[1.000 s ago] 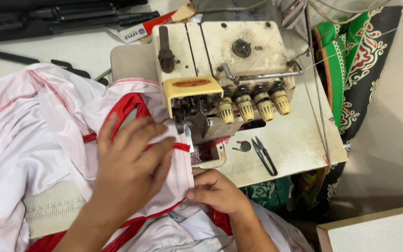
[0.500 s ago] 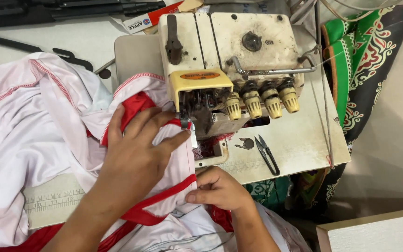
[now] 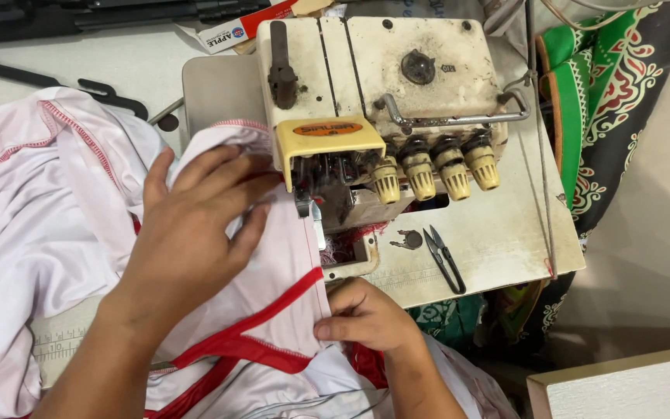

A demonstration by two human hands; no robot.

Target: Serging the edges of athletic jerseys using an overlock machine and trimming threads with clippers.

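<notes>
A person's left hand [image 3: 195,233] lies flat, fingers spread, on a white garment with red trim [image 3: 273,326], pressing it to the bed of a cream overlock sewing machine [image 3: 381,101]; the fingertips sit just beside the presser foot [image 3: 308,209]. The right hand [image 3: 366,318] pinches the garment's edge, thumb and forefinger closed on the cloth directly below the foot. The fabric is thin, smooth and creased, its red binding running diagonally between the two hands. Right of the right hand's fingers, black thread snips [image 3: 445,260] rest on the worn, pale machine table [image 3: 498,240]. Beyond that hangs a green and black patterned cloth [image 3: 606,101].
</notes>
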